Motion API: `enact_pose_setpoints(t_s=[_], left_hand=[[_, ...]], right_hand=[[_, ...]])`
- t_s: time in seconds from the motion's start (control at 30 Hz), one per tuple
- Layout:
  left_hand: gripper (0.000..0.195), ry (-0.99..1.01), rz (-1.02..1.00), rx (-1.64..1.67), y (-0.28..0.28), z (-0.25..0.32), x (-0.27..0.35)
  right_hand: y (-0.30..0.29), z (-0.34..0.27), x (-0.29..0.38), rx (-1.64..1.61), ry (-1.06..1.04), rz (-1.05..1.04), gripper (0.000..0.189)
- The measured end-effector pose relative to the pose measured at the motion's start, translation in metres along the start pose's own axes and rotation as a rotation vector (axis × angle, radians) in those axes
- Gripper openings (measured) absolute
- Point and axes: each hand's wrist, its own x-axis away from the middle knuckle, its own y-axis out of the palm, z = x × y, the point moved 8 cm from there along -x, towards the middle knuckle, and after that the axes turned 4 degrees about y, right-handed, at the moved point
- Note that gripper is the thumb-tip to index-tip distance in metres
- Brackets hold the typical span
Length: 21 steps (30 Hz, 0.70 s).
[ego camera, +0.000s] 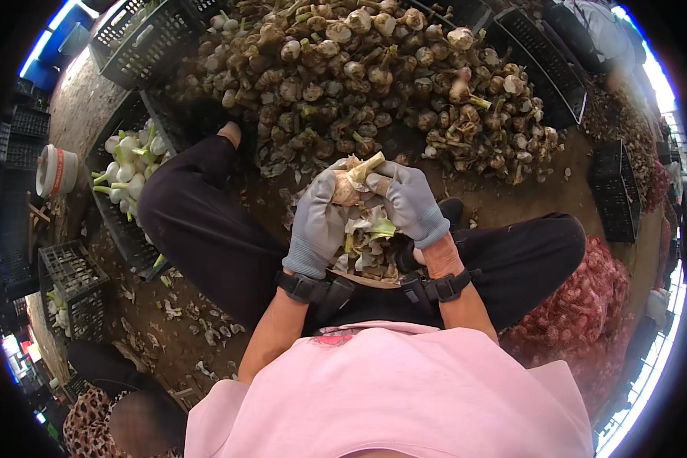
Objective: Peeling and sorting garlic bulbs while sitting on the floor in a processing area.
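Observation:
Between my gloved hands is an unpeeled garlic bulb (346,189) with a short cut stem pointing up and right. My left hand (316,220), in a grey knit glove, grips the bulb from its left side. The fingers of my right hand (405,197), in a matching glove, pinch the stem and loose outer skin. Peeled skins and a green leaf scrap (382,228) lie below the hands, between my legs. Beyond them rises a large heap of unpeeled garlic (343,86). Peeled white bulbs with green stems (129,172) lie in a black crate (123,229) at the left.
Further black plastic crates stand at upper left (149,51), upper right (541,63), right (615,192) and lower left (74,286). A white bucket (57,170) is at far left. Red mesh sacks of garlic (584,303) lie at right. Another person (120,412) sits at lower left.

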Motion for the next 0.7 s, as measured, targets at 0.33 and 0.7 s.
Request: enact_pose_setpoints(t_s=[0.33, 0.7], left_hand=[[0.040, 0.374, 0.168, -0.487, 0.023, 0.032, 0.008], [0.046, -0.323, 0.248, 0.230, -0.019, -0.024, 0.011]], right_hand=[[-0.004, 0.010, -0.005, -0.155, -0.017, -0.023, 0.018], [-0.004, 0.015, -0.008, 0.433, -0.016, 0.041, 0.026]])
